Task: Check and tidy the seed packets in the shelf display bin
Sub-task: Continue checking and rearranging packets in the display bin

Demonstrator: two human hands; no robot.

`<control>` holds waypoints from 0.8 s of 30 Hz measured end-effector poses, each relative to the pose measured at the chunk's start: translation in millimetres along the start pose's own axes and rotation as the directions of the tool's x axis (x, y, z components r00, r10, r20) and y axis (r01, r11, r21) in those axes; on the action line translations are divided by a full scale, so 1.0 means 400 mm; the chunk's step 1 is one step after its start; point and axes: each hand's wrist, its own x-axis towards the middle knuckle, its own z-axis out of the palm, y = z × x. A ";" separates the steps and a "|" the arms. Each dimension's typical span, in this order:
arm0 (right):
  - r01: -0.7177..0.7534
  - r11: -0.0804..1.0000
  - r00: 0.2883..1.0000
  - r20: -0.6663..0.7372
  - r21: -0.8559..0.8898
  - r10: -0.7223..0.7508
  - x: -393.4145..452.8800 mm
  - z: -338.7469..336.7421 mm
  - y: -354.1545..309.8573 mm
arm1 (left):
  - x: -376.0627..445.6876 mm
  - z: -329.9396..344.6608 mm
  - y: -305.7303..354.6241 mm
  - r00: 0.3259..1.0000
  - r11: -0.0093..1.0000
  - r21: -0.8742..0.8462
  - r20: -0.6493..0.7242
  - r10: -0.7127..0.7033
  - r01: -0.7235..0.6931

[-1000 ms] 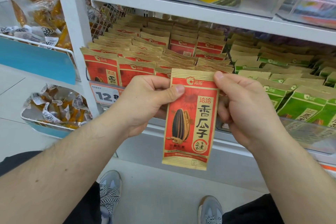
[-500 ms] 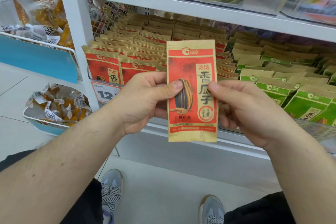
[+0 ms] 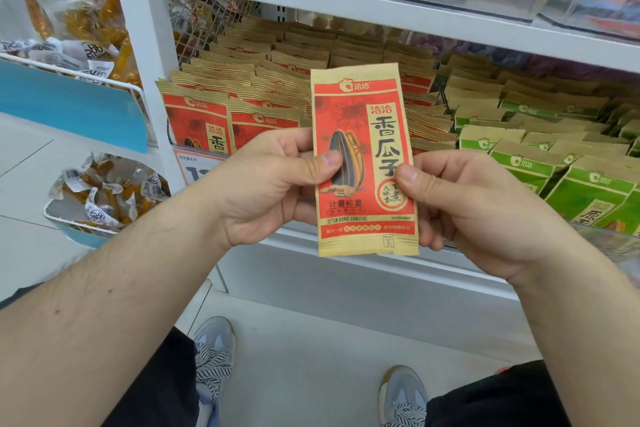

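Left hand curled at the left edge, thumb pinching the front of the upright red seed packet, right hand pinching the opposite edge, raised before the display bin.

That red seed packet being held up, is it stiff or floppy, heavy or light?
The red packet probably is light: thumb-and-finger pinches by the left hand and right hand keep it upright. It looks flat and fairly stiff, barely sagging. Its papery surface seems unlikely to slip.
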 end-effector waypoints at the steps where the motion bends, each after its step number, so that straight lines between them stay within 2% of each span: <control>1: 0.000 1.000 0.999 0.043 -0.030 0.002 -0.001 -0.004 0.002 | 0.000 -0.002 0.000 1.000 1.000 0.013 -0.009 0.015 -0.014; 4: -0.003 0.993 0.988 0.152 -0.114 0.021 -0.010 -0.012 0.002 | 0.000 -0.011 0.002 0.998 0.997 0.050 -0.020 0.055 -0.054; 14: 0.064 0.996 0.980 0.194 -0.061 -0.051 -0.011 -0.003 0.001 | -0.003 -0.017 0.006 0.997 0.995 0.056 -0.005 0.083 -0.083; 18: 0.102 0.993 0.994 0.031 0.063 -0.104 0.002 0.011 0.009 | -0.011 -0.005 0.003 0.998 0.997 0.073 0.055 0.013 -0.017; 20: 0.126 0.987 0.991 -0.055 0.099 -0.121 0.004 0.025 0.009 | -0.013 0.011 0.002 0.999 0.994 0.102 0.035 -0.036 0.033; 22: 0.150 0.985 0.977 -0.167 0.081 -0.135 0.000 0.048 -0.003 | -0.008 0.025 0.001 0.995 0.986 0.165 -0.094 -0.022 0.038; 24: 0.212 0.974 0.922 -0.317 -0.075 -0.225 -0.006 0.070 -0.007 | -0.006 0.035 -0.001 0.963 0.950 0.310 -0.248 0.106 -0.025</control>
